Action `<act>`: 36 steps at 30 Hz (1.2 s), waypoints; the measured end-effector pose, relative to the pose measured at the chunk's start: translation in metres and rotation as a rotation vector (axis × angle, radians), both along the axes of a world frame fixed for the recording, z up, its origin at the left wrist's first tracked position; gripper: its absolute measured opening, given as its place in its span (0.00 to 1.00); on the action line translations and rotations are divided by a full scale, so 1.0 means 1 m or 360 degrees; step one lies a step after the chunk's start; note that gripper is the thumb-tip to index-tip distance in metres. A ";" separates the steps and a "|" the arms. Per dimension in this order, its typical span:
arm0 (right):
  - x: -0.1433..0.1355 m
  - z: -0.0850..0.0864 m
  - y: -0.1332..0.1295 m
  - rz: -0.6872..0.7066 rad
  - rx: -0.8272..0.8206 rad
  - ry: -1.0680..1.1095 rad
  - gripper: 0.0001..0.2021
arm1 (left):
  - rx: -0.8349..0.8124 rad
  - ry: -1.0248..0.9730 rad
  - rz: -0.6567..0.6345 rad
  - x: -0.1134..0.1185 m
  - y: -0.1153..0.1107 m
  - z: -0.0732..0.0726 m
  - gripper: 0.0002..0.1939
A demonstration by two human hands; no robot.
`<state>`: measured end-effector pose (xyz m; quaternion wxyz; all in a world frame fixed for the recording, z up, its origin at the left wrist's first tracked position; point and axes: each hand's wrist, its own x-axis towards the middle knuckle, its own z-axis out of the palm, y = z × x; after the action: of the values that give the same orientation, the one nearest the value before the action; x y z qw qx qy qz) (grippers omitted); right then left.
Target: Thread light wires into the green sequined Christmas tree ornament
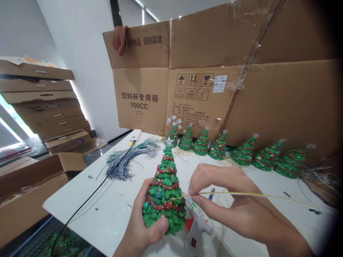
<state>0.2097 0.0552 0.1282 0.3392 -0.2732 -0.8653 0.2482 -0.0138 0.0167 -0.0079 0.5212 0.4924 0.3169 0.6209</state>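
A glittery green Christmas tree figurine (166, 178) with red garlands and a star on top stands upright in my left hand (146, 221), whose fingers wrap round its lower left side. Thumb and forefinger of my right hand (227, 192) pinch a thin pale yellow wire (257, 194) to the right of the tree. One end of the wire reaches the tree's middle; the other trails off to the right. Under my right hand lies a white glue gun (197, 228) with a red switch, partly hidden by the hand and the tree.
Several similar trees (202, 142) line the back of the white table (107, 210). A bundle of blue and green wires (123, 164) lies at left, crossed by a black cable (91, 194). Cardboard sheets (144, 78) stand behind; an open carton (32, 200) is at left.
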 end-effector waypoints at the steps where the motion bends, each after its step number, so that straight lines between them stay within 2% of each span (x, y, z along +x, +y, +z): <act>1: 0.000 0.000 0.000 -0.0029 0.0009 -0.0002 0.08 | 0.0001 0.0006 -0.0023 0.000 0.000 0.001 0.45; 5: -0.003 0.001 -0.001 -0.0122 0.0064 0.0004 0.07 | 0.0011 0.0021 -0.0034 0.000 0.000 0.002 0.44; 15: -0.007 0.008 -0.008 -0.0104 0.0222 -0.0069 0.07 | -0.0028 0.0003 0.0009 0.001 -0.002 0.001 0.46; 28: -0.008 0.005 -0.009 -0.0128 0.0285 -0.0011 0.07 | -0.0025 0.0013 0.0014 0.002 -0.002 0.001 0.47; 36: -0.009 0.009 -0.014 0.0027 0.0231 -0.0069 0.08 | 0.0002 0.0037 0.0031 0.002 -0.002 0.005 0.45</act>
<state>0.2010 0.0410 0.1369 0.3373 -0.2459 -0.8904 0.1817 -0.0122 0.0148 -0.0033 0.5111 0.4969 0.3273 0.6202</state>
